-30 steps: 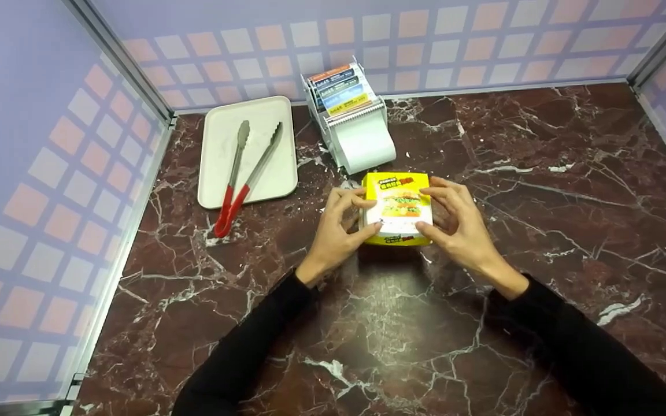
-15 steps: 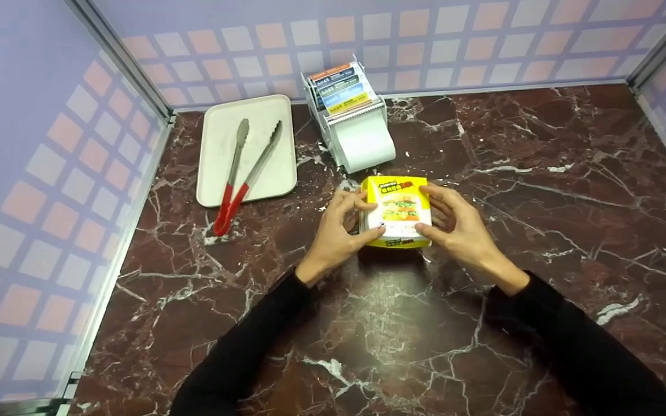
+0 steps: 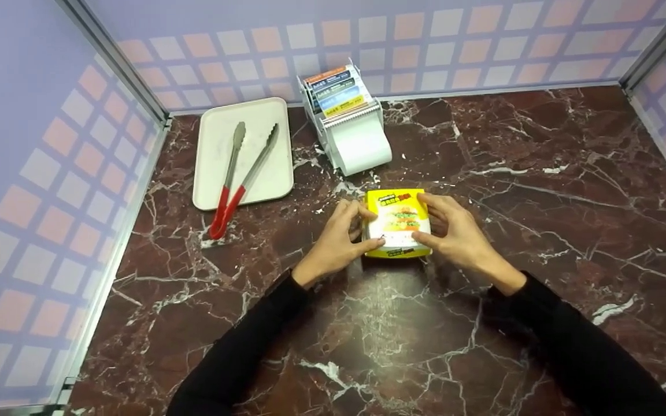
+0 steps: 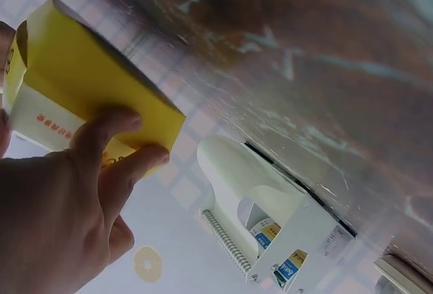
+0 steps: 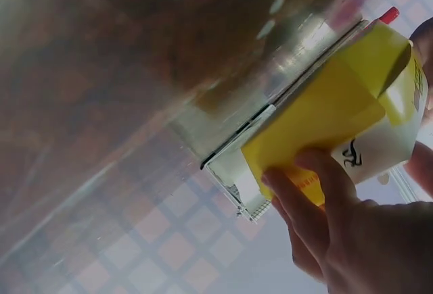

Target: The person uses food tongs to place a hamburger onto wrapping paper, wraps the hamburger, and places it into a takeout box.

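Note:
A yellow and white burger box (image 3: pixel 400 222), its lid closed and printed with a burger, is between my two hands at the middle of the table. My left hand (image 3: pixel 336 240) holds its left side, thumb on the near part of the top. On the opposite side my right hand (image 3: pixel 463 237) grips it the same way. The left wrist view shows fingertips against the yellow side of the box (image 4: pixel 101 78). Fingers also press the box's side (image 5: pixel 318 118) in the right wrist view. Most of the box's underside is hidden.
Behind the box stands a label dispenser (image 3: pixel 341 110) with a white strip (image 3: pixel 362 150) curling out. To its left, tongs with red handles (image 3: pixel 226 214) lie partly on a cream tray (image 3: pixel 206 173). Patterned panels (image 3: pixel 367 29) border the marbled table (image 3: pixel 541 242); white scraps dot its surface.
Both hands have drawn the box a little toward the person, away from the dispenser. Their hold on it looks much the same. The head view has shifted slightly.

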`<state>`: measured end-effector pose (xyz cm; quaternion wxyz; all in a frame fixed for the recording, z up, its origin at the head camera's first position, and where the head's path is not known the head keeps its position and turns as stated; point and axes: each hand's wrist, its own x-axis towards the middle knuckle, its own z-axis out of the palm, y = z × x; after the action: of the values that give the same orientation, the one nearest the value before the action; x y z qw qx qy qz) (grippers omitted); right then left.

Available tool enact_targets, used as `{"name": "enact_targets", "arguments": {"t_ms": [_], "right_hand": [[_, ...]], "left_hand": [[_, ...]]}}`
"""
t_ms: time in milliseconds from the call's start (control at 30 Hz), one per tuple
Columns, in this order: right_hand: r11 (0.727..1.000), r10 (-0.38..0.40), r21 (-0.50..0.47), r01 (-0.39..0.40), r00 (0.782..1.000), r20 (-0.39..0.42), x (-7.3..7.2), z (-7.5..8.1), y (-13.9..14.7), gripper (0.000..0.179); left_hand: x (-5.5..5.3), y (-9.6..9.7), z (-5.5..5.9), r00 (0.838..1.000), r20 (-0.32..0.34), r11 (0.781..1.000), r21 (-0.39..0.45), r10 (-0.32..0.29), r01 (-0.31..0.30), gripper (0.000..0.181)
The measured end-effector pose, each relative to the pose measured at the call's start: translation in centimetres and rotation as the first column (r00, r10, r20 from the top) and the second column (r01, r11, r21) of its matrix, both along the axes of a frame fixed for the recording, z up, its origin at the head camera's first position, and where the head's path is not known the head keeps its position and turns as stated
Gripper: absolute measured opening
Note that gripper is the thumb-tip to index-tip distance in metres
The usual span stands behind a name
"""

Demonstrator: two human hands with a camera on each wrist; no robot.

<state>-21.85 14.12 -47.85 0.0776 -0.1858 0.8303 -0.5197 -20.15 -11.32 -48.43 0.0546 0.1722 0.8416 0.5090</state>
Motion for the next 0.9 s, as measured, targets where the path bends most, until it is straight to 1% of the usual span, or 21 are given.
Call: {"name": "enact_targets", "arguments": {"t_ms": [167, 267, 367, 467, 600, 733, 900], "right_hand": [[0.995, 0.010, 0.100, -0.007, 1.000, -0.027, 0.16, -0.27, -0.05, 0.075], [0.992, 0.007, 0.125, -0.003, 1.000, -0.029, 0.20, -0.29, -0.02, 0.076], [0.990, 0.010, 0.143, -0.005, 0.999, -0.035, 0.22, -0.25, 0.05, 0.076], [0.985, 0.014, 0.170, -0.007, 0.999, -0.044, 0.27, -0.20, 0.09, 0.077], [0.981, 0.014, 0.193, -0.003, 0.998, -0.057, 0.35, -0.15, 0.14, 0.077], [0.981, 0.014, 0.192, -0.002, 0.998, -0.063, 0.39, -0.15, 0.21, 0.076], [0.982, 0.019, 0.188, -0.008, 0.998, -0.055, 0.38, -0.19, 0.21, 0.076]], "left_hand": [[0.08, -0.17, 0.00, 0.998, 0.062, 0.999, -0.036, -0.017, 0.020, 0.038], [0.09, -0.17, -0.05, 0.996, 0.091, 0.999, -0.043, -0.026, 0.030, 0.038], [0.09, -0.17, -0.05, 0.995, 0.097, 0.999, -0.045, -0.024, 0.029, 0.040], [0.10, -0.23, -0.09, 0.995, 0.095, 0.999, -0.050, -0.018, 0.023, 0.042], [0.04, -0.28, -0.20, 0.997, 0.072, 0.998, -0.060, -0.020, 0.025, 0.041], [-0.03, -0.28, -0.31, 0.998, 0.052, 0.997, -0.074, -0.027, 0.031, 0.038], [-0.07, -0.34, -0.35, 0.999, 0.043, 0.994, -0.111, -0.015, 0.020, 0.038]]}}
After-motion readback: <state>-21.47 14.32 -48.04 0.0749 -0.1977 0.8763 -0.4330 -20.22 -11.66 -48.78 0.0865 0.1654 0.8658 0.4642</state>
